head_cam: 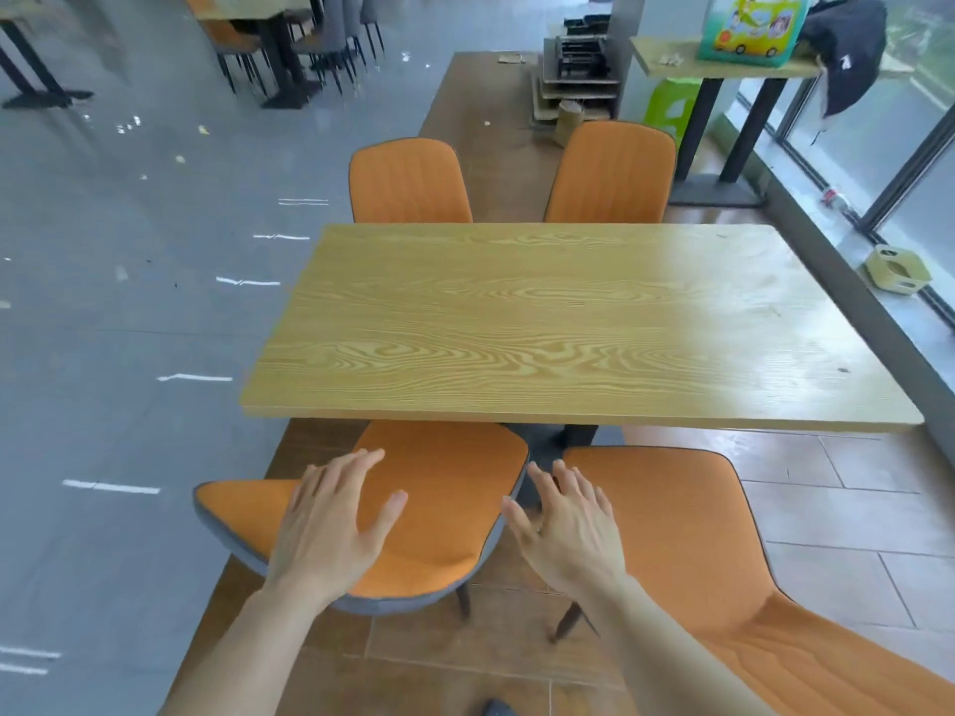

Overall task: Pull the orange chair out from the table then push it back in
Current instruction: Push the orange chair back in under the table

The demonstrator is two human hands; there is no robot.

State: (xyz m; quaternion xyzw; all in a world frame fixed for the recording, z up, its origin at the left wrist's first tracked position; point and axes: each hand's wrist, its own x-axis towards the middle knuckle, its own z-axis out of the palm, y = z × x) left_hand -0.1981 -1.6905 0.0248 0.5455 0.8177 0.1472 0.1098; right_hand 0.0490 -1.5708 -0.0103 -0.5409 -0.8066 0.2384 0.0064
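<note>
Four orange chairs stand round one wooden table (568,323): two at the far side, the far left chair (408,183) and the far right chair (612,173), both tucked up to the far edge; two at the near side, the near left orange chair (444,488) and the near right chair (687,529). Two bare hands reach forward; the left hand (336,519) is spread flat, fingers apart and straight, over the curved back of the near left orange chair; whether the palm touches the fabric or hovers just above it is hard to tell from this angle. The right hand (566,524) is likewise open, fingers splayed, gripping nothing, over the gap between the two near chairs.

The near left orange chair stands at the table's near edge, the front of its seat just under the tabletop, its back turned toward the person; its seat and inner back are orange fabric with a fine weave, edged in dark piping, the outer shell grey, the legs thin, dark and slanted; the back bends round in a shallow curve.

The table is a rectangle of pale yellow board with bold swirling grain, glossy toward the right where window light washes it; the floor (103,354) is grey and smooth at the left, brown wood-look tile beneath the table.
</note>
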